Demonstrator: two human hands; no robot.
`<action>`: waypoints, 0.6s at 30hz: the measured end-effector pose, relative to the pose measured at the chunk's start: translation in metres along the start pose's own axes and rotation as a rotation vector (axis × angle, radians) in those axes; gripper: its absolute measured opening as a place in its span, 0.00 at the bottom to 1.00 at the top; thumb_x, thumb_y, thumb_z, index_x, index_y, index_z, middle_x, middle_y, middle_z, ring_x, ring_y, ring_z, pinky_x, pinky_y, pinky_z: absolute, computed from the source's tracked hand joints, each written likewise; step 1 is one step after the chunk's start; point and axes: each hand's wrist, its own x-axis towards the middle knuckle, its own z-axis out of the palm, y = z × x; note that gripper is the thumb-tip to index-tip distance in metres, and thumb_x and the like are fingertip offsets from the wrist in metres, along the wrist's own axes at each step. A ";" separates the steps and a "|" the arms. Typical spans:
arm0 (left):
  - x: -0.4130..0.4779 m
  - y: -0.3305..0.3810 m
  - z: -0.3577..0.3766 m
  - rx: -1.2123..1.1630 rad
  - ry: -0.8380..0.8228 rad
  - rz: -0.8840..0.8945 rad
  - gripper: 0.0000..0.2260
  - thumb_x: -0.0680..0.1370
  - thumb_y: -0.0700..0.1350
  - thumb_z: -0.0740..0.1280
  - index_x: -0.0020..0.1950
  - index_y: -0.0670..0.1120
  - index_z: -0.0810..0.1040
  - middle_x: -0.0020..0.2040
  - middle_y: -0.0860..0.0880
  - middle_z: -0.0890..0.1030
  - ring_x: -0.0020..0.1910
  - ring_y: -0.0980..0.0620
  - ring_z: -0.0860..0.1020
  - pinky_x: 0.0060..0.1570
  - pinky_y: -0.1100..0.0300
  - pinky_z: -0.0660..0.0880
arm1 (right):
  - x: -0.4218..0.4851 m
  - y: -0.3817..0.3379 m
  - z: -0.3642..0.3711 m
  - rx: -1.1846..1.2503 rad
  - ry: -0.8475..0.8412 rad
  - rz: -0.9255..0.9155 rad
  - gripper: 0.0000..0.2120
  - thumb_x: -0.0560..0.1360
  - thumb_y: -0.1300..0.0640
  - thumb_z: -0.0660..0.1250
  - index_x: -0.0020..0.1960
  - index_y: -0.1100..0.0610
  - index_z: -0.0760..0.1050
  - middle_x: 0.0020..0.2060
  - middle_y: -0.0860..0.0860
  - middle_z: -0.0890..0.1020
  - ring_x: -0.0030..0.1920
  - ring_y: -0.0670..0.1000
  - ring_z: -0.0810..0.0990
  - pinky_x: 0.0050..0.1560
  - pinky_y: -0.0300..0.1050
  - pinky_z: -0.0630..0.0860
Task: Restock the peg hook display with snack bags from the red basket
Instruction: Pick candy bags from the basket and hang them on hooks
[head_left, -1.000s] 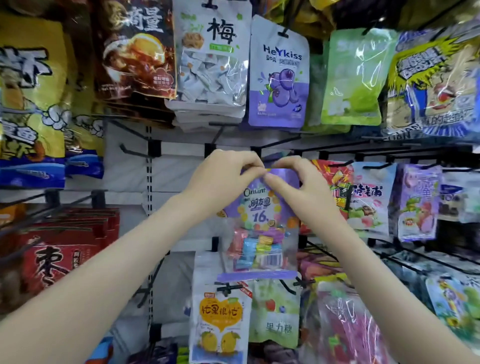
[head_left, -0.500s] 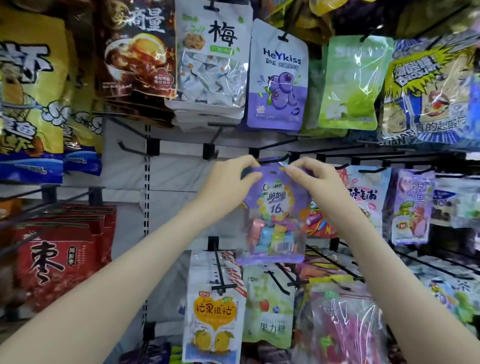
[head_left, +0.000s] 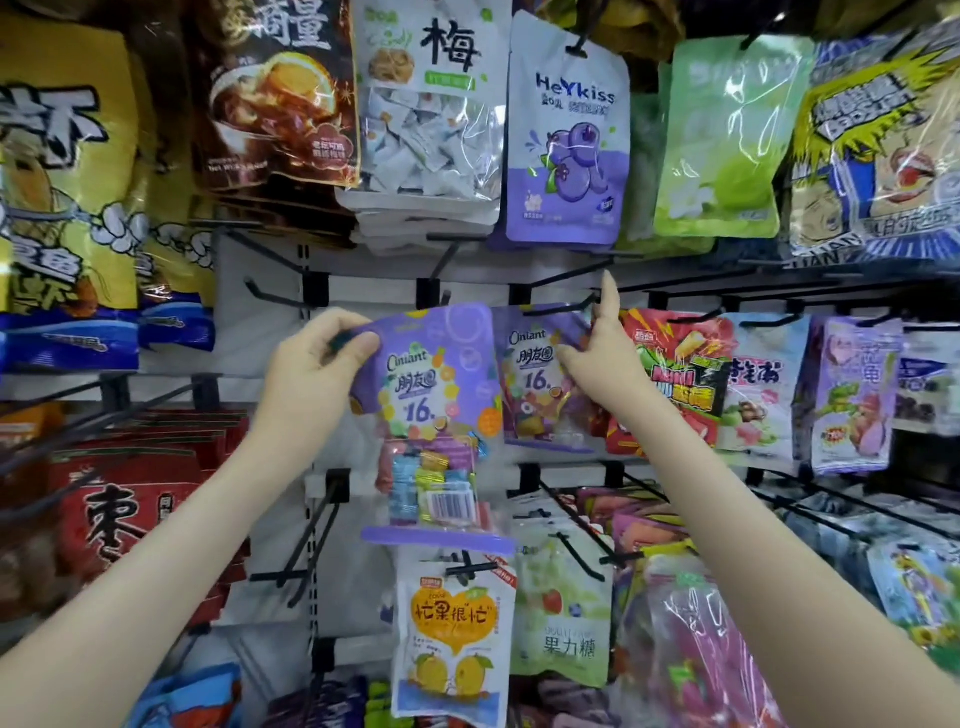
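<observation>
While the left hand (head_left: 317, 374) pinches the top left corner of a purple plastic bag of wrapped candies (head_left: 434, 400), that bag hangs free, below and left of the black wire peg hook (head_left: 561, 310), not yet on it. Just under the hook, the right hand (head_left: 597, 364) pinches the upper edge of a matching purple candy bag (head_left: 535, 384) already hung there, with its forefinger straight up past the hook's tip. To do this well, I judge, the right hand should steady the hook's tip while the left hand lifts the bag and squares its top. A dark spot by the left thumb may be the hang hole. Behind the hook stands a white slotted back panel (head_left: 260, 338).
</observation>
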 end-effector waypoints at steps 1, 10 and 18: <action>0.001 -0.003 -0.005 0.004 0.020 -0.010 0.18 0.79 0.41 0.64 0.39 0.64 0.77 0.33 0.62 0.80 0.31 0.65 0.76 0.32 0.59 0.74 | 0.005 0.002 0.003 -0.008 -0.012 0.040 0.39 0.76 0.63 0.65 0.77 0.55 0.43 0.68 0.59 0.69 0.54 0.59 0.77 0.46 0.43 0.72; 0.008 -0.011 -0.011 0.069 0.004 -0.085 0.04 0.72 0.52 0.65 0.39 0.61 0.78 0.36 0.55 0.82 0.35 0.57 0.77 0.37 0.57 0.73 | 0.014 0.010 0.009 0.195 0.093 0.103 0.10 0.75 0.59 0.67 0.57 0.55 0.75 0.38 0.46 0.76 0.31 0.44 0.67 0.33 0.35 0.64; 0.007 0.002 0.020 -0.092 -0.135 -0.080 0.14 0.79 0.37 0.63 0.38 0.54 0.77 0.30 0.54 0.78 0.30 0.56 0.74 0.33 0.60 0.71 | -0.027 -0.017 -0.014 0.222 0.279 0.020 0.13 0.77 0.62 0.63 0.62 0.58 0.69 0.47 0.50 0.77 0.44 0.55 0.79 0.45 0.47 0.77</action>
